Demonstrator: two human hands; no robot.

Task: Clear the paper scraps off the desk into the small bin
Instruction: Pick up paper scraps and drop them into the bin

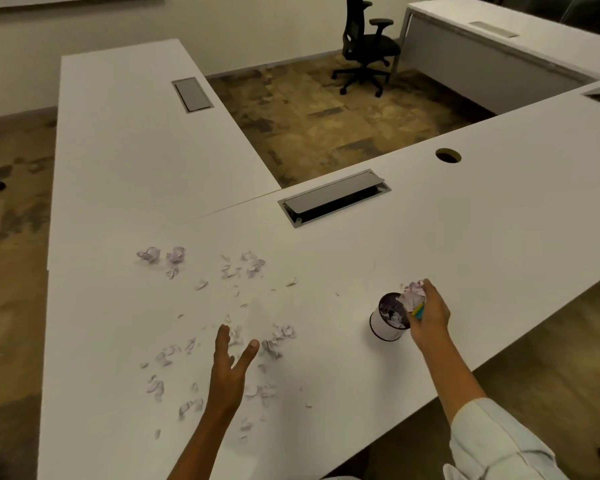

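Several pale lilac paper scraps [222, 327] lie scattered over the white desk [465, 237], with crumpled balls [161, 255] at the far left. A small white mesh bin [388, 318] stands at the right, with scraps inside it. My right hand [428, 315] is right beside the bin's rim, shut on a wad of crumpled paper [413, 295] held over the opening, with something teal and yellow also in its grip. My left hand [231, 365] hovers flat over the scraps in the middle, fingers spread, holding nothing.
A grey cable hatch [333, 197] and a round grommet hole [448, 155] sit behind the work area. The desk's near edge runs diagonally at the lower right. A black office chair [366, 46] stands on the carpet beyond.
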